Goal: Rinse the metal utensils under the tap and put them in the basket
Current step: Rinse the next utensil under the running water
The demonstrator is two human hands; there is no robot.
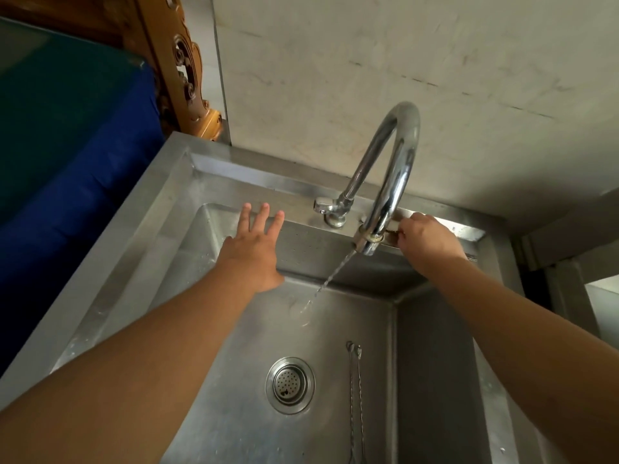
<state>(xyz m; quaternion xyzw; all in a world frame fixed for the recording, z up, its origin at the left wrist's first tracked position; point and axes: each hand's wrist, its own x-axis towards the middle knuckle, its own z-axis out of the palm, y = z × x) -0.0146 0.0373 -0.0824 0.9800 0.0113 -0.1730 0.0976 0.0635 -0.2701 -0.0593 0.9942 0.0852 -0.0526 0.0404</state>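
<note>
Gripping something behind the tap (388, 182) spout, probably its handle, the right hand (425, 239) has curled fingers. Water falls thinly into the sink (234, 329). Left hand (254, 252) hovers spread, holding nothing, leftward. No utensils or basket are visible.

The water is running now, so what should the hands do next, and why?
Probably let the right hand leave the tap handle and fetch a utensil. A thin stream already falls into the sink, the left hand is open and holds nothing, and no utensils are in view.
</note>
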